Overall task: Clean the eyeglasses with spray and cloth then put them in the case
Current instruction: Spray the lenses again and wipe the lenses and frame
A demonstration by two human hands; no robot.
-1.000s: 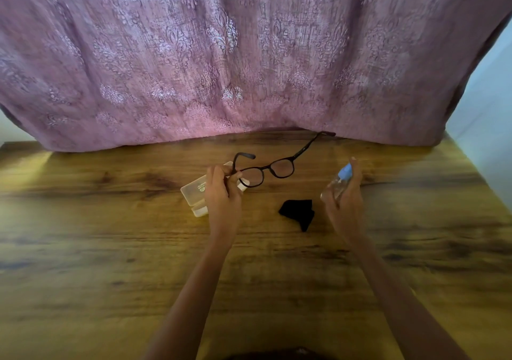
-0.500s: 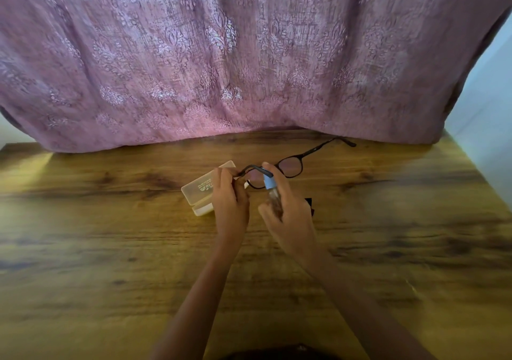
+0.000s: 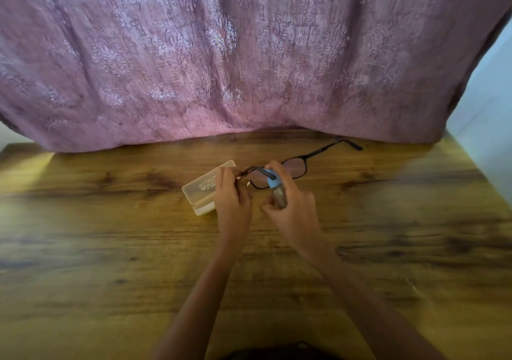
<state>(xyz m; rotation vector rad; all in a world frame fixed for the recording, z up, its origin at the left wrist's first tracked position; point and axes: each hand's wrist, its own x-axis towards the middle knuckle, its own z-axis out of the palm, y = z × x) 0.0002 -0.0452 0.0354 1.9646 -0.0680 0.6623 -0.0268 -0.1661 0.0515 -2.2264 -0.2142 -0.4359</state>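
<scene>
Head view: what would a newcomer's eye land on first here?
At mid-table the left hand pinches black eyeglasses by one end while the right hand holds a blue-topped spray bottle at the nearer lens. A pink patterned curtain fills the upper half, and a pale case lies on the wooden table beside the left hand.

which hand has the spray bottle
The right hand grips the blue-capped spray bottle, a finger over its top; the left hand instead pinches the eyeglasses at one end of the frame.
</scene>
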